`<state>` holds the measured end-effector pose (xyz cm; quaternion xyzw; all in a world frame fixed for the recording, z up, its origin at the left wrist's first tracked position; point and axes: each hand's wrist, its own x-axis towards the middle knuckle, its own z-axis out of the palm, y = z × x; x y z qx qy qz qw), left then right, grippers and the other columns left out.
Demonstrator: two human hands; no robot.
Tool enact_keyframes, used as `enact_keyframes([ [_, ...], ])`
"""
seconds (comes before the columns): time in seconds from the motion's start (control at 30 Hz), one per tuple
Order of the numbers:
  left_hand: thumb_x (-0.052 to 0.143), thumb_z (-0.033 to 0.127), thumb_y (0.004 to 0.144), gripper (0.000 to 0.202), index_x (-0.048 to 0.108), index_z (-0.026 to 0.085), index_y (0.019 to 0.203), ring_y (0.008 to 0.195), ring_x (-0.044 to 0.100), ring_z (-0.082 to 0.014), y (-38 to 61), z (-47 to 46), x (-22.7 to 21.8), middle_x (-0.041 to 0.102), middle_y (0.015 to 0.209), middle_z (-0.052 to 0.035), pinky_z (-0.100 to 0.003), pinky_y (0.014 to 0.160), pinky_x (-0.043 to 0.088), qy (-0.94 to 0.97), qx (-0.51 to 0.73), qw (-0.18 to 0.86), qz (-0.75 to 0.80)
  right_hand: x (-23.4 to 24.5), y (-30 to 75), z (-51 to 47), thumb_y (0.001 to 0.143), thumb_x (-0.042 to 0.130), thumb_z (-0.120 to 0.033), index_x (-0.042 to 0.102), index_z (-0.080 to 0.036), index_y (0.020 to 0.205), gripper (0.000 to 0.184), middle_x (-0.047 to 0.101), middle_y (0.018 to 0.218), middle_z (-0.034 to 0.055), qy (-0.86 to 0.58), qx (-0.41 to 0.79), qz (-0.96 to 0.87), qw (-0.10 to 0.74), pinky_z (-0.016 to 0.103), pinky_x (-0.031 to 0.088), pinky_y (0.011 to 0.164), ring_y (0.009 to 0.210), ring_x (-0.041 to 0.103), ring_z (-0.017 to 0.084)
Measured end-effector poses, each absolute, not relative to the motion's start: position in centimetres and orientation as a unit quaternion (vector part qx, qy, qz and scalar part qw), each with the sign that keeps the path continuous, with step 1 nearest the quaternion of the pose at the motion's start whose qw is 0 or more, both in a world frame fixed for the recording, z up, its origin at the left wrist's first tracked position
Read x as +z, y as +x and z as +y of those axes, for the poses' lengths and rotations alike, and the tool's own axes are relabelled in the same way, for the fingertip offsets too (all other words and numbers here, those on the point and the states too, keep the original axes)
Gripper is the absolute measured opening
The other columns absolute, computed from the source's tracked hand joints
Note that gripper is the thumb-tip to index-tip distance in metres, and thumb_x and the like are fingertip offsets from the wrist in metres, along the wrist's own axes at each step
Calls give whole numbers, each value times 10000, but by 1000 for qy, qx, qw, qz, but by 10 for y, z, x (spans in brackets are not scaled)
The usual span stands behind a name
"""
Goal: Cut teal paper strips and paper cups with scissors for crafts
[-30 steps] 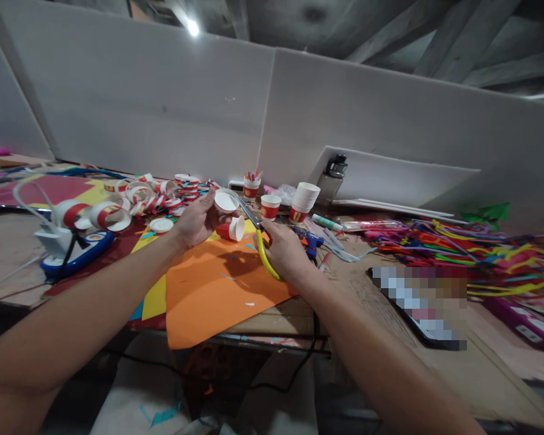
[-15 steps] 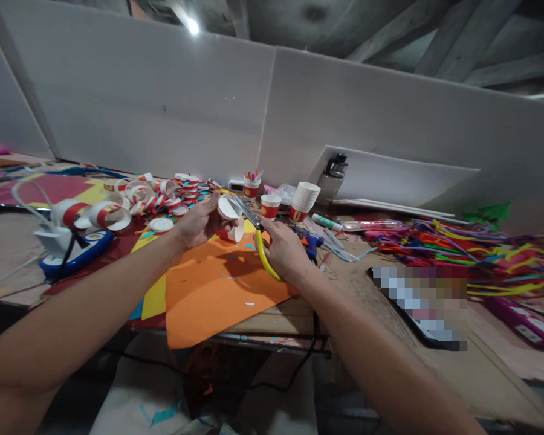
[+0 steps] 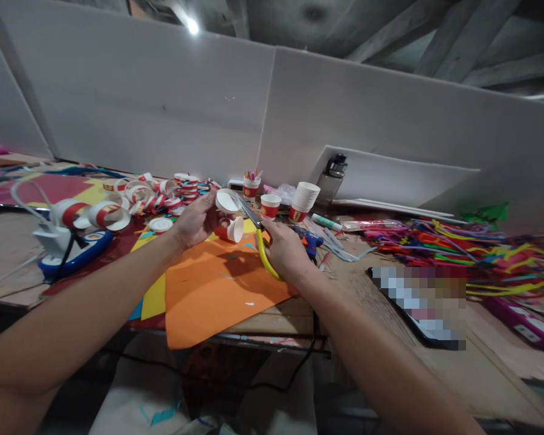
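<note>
Between the fingers of my left hand [image 3: 198,220] is a partly cut paper cup [image 3: 228,201], its white inside turned towards me. A curled red-and-white strip [image 3: 231,229] hangs below it, above the orange sheet [image 3: 222,290]. My right hand [image 3: 284,244] is closed round the yellow handles of a pair of scissors [image 3: 249,211]. The blades point up and left, with their tips at the cup's right rim. Whether the blades are parted is hard to make out. Just behind the scissors stands a whole paper cup [image 3: 271,205].
Cut cup curls [image 3: 140,193] lie to the left, near a blue power strip [image 3: 77,257]. Stacked paper cups [image 3: 304,202] and a bottle [image 3: 332,178] stand at the back. Pipe cleaners [image 3: 462,248] and a phone [image 3: 417,308] are on the right. White panels [image 3: 163,109] rise behind.
The cup in my left hand has turned and shifted slightly left. The strip hanging under it shows more of its curl. My right hand and the scissors have hardly moved.
</note>
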<state>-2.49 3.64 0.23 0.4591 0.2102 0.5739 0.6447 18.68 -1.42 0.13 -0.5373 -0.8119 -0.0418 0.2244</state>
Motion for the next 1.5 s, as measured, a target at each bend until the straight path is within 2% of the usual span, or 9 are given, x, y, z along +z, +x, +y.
enact_keyframes([
  [0.13,515,417,941,310,613,123,933,642,694,-168,-24,36,-2,704,755,-75,-233,515,526,472,550,654,218,1,186,-16,906,510,-350,585,-190,1258,394,647,1122,140,-541,-47,-809,226,326,471,837,1037,621,260],
  [0.33,495,405,948,330,626,105,990,751,731,-213,-24,33,-2,727,870,-122,-287,619,593,479,537,658,223,-1,186,-15,913,495,-344,580,-192,1272,399,644,1147,140,-544,-49,-808,223,331,474,834,1041,620,261],
  [0.47,493,423,947,355,635,97,934,721,726,-204,-25,34,0,724,813,-124,-262,591,584,479,541,652,228,0,185,-15,905,495,-310,585,-191,1272,396,652,1161,139,-544,-45,-807,224,335,472,852,1060,621,264],
  [0.7,431,522,948,489,643,90,863,537,655,-142,-25,33,4,704,694,-118,-216,512,528,476,532,658,240,0,185,-16,897,495,-280,588,-191,1274,398,675,1161,140,-543,-45,-809,220,332,468,867,1060,632,258],
  [0.83,456,549,930,477,638,108,917,626,692,-163,-24,32,6,720,761,-114,-217,510,511,465,546,661,221,-1,186,-14,892,495,-265,595,-199,1266,392,693,1108,128,-547,-45,-806,222,331,469,847,1013,645,256],
  [1.0,520,437,934,329,624,125,930,673,700,-162,-24,34,1,716,783,-83,-208,517,509,473,563,649,195,-1,186,-15,900,503,-315,603,-185,1240,377,679,1094,130,-537,-40,-810,233,323,469,852,1017,635,252],
  [1.1,507,425,941,336,632,113,933,644,689,-164,-23,33,-3,711,756,-96,-223,530,524,493,526,662,205,-1,186,-16,907,501,-370,582,-186,1272,416,646,1138,145,-543,-44,-804,238,329,473,844,1045,622,264],
  [1.37,498,453,941,386,656,101,921,629,666,-151,-24,34,-4,708,762,-98,-221,521,515,506,518,663,191,-1,186,-15,899,477,-301,573,-187,1285,413,642,1148,148,-546,-58,-806,222,330,470,803,1006,629,268],
  [1.5,474,507,937,453,648,91,899,597,646,-139,-25,33,-1,690,721,-90,-219,517,508,498,522,662,202,-1,186,-14,896,477,-303,582,-179,1266,405,658,1086,146,-546,-70,-808,211,331,468,771,941,641,267],
])
